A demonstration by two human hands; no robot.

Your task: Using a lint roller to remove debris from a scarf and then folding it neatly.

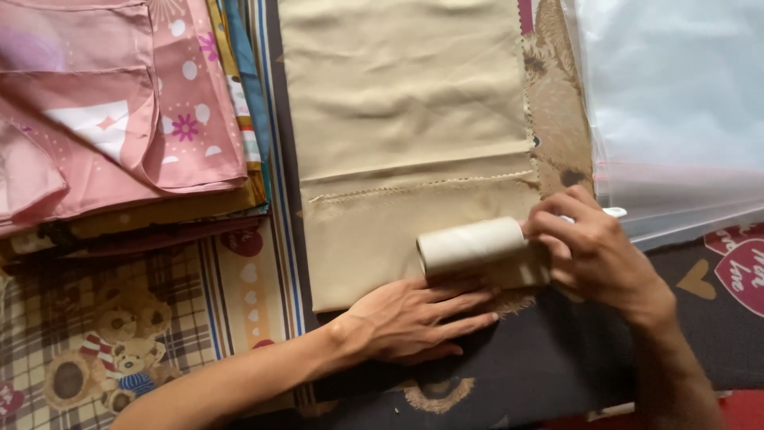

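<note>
Patterned bedsheet [239, 295] under beige cloth [398, 103], lint roller [471, 245], folded fabrics [119, 119] alongside.

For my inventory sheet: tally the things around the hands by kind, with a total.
Beige folded cloth: 1
Lint roller, gripped by the right hand: 1
Stack of patterned fabrics, pink on top: 1
Clear plastic bags, a pile, number unclear: 1
Total: 4
The left hand lies flat at the cloth's near edge.

1. Lint roller [475, 247]: pale cream cylinder, lying sideways across the lower edge of the cloth.
2. Beige cloth [402, 119]: folded, slightly creased, pinked edge showing, spread flat on patterned bedding.
</note>
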